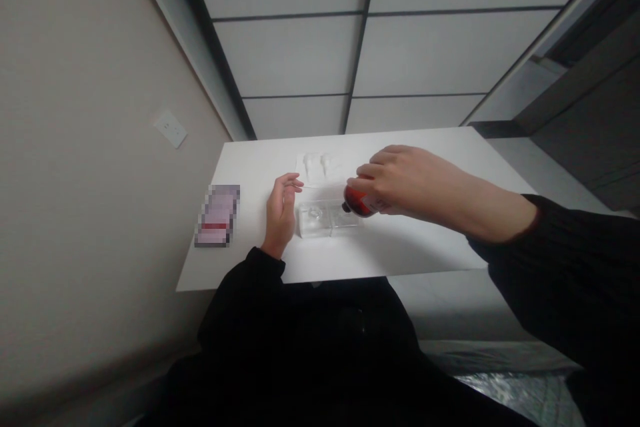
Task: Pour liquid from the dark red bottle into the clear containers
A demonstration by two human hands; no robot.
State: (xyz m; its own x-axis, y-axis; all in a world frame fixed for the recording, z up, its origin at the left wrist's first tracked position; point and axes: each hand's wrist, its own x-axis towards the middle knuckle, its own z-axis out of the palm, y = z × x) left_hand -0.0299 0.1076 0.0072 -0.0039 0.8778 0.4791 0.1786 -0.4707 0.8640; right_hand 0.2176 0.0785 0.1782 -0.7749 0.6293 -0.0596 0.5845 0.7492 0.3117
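1. Nearest: note the black long sleeve (pixel 255 297) crossing the near edge of the white rectangular table (pixel 240 271).
2. Just beyond, at left: see the left hand (pixel 281 215), bare, partly open, fingers loosely curved, with no visible thing in hold.
3. Beside it: find the shallow rectangular box of clear plastic (pixel 309 232), lying on the table, divided crosswise into two compartments; observe a round transparent form in the left one.
4. Above the right compartment: see the right hand (pixel 393 173), closed from above around the rounded red bottle (pixel 357 202) with pale label and black tip. Note the sideways tilt, tip leftward. Cannot tell capped or uncapped, nor any flow.
5. Step in hand, by judgement: probably dispensing from bottle into box.
6. For the next move, by judgement: keep the tip aimed within the compartment, control the tilt, steady the box with the left hand.
7. Farther: note two small translucent pieces (pixel 309 163); farthest, the pale dark-framed panels (pixel 295 57).
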